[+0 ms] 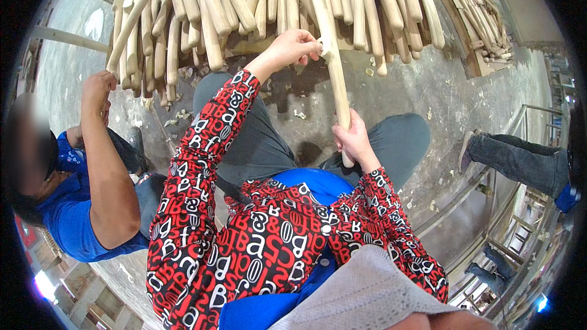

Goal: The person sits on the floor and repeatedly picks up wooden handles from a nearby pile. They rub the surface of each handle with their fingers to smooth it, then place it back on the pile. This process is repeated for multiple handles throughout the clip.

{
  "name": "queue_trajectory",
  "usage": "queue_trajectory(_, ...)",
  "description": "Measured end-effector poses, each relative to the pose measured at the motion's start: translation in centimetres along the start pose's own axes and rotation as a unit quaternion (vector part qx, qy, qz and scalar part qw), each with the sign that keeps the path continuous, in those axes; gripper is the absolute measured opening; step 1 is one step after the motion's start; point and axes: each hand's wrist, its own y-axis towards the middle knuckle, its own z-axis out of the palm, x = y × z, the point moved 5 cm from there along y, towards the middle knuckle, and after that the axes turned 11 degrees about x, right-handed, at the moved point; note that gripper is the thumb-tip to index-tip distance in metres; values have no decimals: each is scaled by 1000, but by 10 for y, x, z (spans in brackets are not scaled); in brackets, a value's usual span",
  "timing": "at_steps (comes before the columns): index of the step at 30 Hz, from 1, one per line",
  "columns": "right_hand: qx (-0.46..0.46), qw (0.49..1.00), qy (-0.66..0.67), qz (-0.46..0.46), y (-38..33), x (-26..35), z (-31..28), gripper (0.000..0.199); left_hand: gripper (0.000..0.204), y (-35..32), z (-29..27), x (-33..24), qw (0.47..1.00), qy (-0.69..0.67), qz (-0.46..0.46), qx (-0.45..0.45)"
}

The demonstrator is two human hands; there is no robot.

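Observation:
A long, pale wooden pole [335, 79] slants up from my lap to the pile of similar wooden poles [211, 30] ahead of me. Around its near end, the fingers of my right hand [354, 137] are wrapped. My left hand [288, 51] is raised beside the pole's middle, with thumb and fingertips pinched together. Between those fingertips and the pole's side shows a small pale scrap [322, 42]; its material is too small to tell. The pole's far end lies over the pile.
On the left a co-worker in blue [101, 208] has a hand [98, 93] at a pole's end. Another pile of wooden pieces [486, 21] stands at the far right. Pale scraps [299, 113] litter the concrete floor. A person's legs [520, 160] and metal frames [489, 195] are at right.

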Motion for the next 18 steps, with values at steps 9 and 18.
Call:
queue_trajectory(9, -43, 992, -116, -27, 3, -4, -5, 48, 26, -6, 2, 0, 998, 16, -31, 45)
queue_trajectory(18, -122, 927, -352, -30, -6, 6, -6, 48, 23, -10, 3, 4, 977, 209, -39, -22)
